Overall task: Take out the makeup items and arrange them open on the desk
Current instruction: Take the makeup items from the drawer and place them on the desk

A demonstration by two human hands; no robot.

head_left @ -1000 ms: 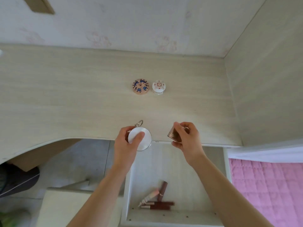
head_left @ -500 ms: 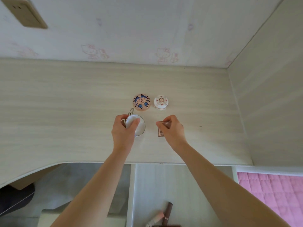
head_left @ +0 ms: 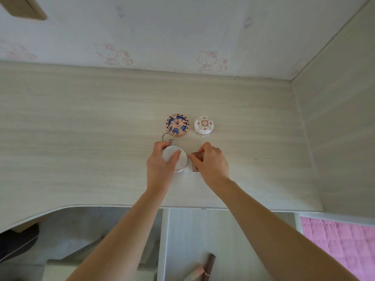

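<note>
My left hand grips a round white compact with a metal ring at its top, resting on the pale wooden desk. My right hand holds a small brown square case down on the desk just right of the compact; most of the case is hidden under my fingers. Behind them stand two closed round compacts: a pink and blue patterned one and a white one with red dots.
An open white drawer lies below the desk edge, with brown and pink lipstick tubes at its near end. A side panel walls the desk on the right. Pink bedding shows at lower right.
Both hands have carried the white compact and the brown case from the desk's front edge forward onto the desk, setting them down just in front of the two round compacts.
</note>
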